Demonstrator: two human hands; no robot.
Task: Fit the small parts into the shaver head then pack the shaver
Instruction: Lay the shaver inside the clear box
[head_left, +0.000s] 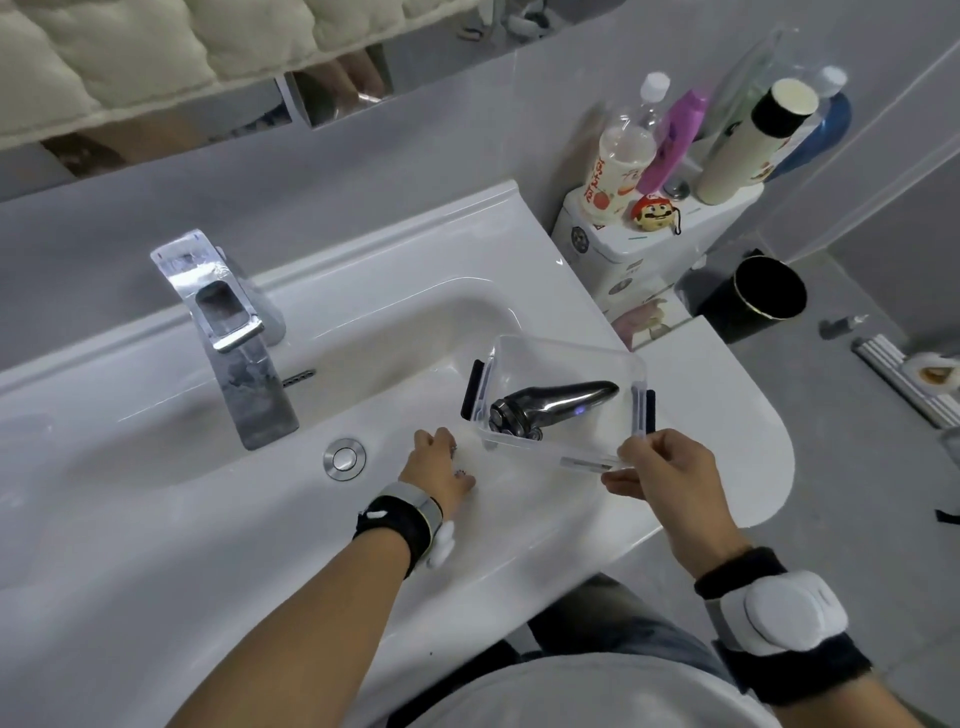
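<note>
A white ceramic washbasin (156, 519) is seen from above, its surface glossy and its rim curved. At its right side a clear plastic storage box (566, 358), rectangular with rounded corners and dark clip latches on its two short sides, is held tilted over the rim. Inside the box an electric shaver (550, 408) is laid on its side, its body dark polished metal, its round cutter head toward the near-left corner.

The near edge of the box is pinched by the right hand (670, 473), thumb and fingers curled on the rim beside one latch. The left hand (439, 467) is rested palm down on the basin slope just left of the box, with small dark parts at its fingertips; whether they are gripped cannot be told. Black straps with white pods are worn on both wrists.

A square chrome tap (228, 332) stands at the left of the bowl, and a round chrome drain plug (344, 458) lies near the left hand. Behind the box, a toilet cistern (623, 249) carries several bottles (675, 135) and a small cartoon figure (653, 212). A black bin (763, 296) stands on the grey floor to the right.
</note>
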